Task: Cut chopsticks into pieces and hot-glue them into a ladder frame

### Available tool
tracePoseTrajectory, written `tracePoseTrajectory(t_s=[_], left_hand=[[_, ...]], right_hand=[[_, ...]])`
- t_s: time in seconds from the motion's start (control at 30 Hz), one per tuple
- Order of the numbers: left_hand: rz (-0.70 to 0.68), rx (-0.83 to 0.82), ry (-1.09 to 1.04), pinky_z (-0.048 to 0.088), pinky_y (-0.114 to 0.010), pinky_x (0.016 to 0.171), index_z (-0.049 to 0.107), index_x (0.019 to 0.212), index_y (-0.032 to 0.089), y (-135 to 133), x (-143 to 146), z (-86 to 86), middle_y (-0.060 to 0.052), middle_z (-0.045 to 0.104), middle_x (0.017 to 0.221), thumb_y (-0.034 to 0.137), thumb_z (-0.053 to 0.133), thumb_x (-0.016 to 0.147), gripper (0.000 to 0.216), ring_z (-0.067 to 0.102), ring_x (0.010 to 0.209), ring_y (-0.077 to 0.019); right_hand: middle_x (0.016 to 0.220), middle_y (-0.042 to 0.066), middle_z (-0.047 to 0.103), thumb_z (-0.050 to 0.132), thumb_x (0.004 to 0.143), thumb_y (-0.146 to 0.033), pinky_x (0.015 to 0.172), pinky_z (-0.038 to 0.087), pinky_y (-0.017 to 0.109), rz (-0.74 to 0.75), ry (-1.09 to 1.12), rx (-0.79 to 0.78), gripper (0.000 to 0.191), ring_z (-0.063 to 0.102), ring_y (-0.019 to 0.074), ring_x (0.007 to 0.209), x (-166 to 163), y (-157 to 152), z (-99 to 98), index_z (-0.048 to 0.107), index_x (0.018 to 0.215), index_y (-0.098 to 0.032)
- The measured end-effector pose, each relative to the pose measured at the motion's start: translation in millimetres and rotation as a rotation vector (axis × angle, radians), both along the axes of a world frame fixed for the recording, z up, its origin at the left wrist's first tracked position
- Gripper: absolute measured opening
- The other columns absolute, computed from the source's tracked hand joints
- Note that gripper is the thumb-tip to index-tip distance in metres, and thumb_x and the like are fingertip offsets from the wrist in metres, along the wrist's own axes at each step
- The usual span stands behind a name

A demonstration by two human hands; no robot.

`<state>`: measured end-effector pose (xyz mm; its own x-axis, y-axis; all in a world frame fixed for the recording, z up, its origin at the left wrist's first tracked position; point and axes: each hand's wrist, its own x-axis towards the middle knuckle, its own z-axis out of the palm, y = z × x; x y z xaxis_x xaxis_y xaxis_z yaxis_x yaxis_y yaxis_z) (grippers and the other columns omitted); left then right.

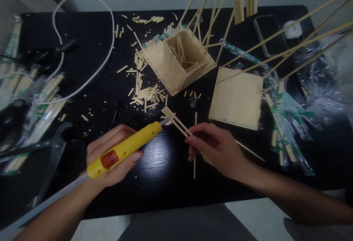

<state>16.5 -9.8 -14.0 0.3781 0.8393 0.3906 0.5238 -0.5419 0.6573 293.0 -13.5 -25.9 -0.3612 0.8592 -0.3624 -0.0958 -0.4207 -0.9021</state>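
My left hand (113, 156) is closed round a yellow hot glue gun (132, 143) with a red switch. A glue stick (49, 198) runs out of its back end. The metal nozzle points right, at or very near the far end of a pair of wooden chopsticks (176, 120). Those are pinched in the fingers of my right hand (211, 145), slanting up to the left. Under that hand, more loose sticks (195, 169) lie on the black table. Beyond both hands stands a square box of glued sticks (179, 64) on a flat stick base, with loose sticks inside.
A flat stick panel (237, 97) lies right of the box, with long sticks standing up from its corners. Cut stick pieces (146, 94) are scattered at centre. Pliers (55, 145), a white cable (110, 49) and wrapped chopsticks occupy the left; a phone (268, 35) lies far right.
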Motion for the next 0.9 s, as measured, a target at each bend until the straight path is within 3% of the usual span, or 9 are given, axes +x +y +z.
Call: tracePoseTrajectory(t_s=[0.23, 0.9], left_hand=[[-0.025, -0.001, -0.049, 0.053, -0.030, 0.054, 0.067, 0.089, 0.020, -0.6, 0.7, -2.4, -0.003, 0.065, 0.072, 0.029, 0.064, 0.097, 0.012, 0.065, 0.065, -0.0166], [0.030, -0.002, 0.014, 0.051, -0.030, 0.052, 0.063, 0.086, 0.022, -0.1, 1.0, 2.2, -0.002, 0.063, 0.071, 0.032, 0.060, 0.099, 0.017, 0.063, 0.061, -0.0161]], right_hand=[[0.077, -0.002, 0.070, 0.075, 0.096, -0.033, 0.064, 0.065, 0.024, -0.006, 0.019, 0.005, 0.015, 0.072, 0.0112, 0.064, -0.1, 0.4, -1.5, 0.071, 0.101, -0.019], [0.077, -0.004, 0.072, 0.077, 0.096, -0.026, 0.062, 0.063, 0.016, -0.012, 0.004, 0.039, 0.009, 0.074, 0.0082, 0.063, 1.3, -1.4, -4.3, 0.074, 0.102, -0.021]])
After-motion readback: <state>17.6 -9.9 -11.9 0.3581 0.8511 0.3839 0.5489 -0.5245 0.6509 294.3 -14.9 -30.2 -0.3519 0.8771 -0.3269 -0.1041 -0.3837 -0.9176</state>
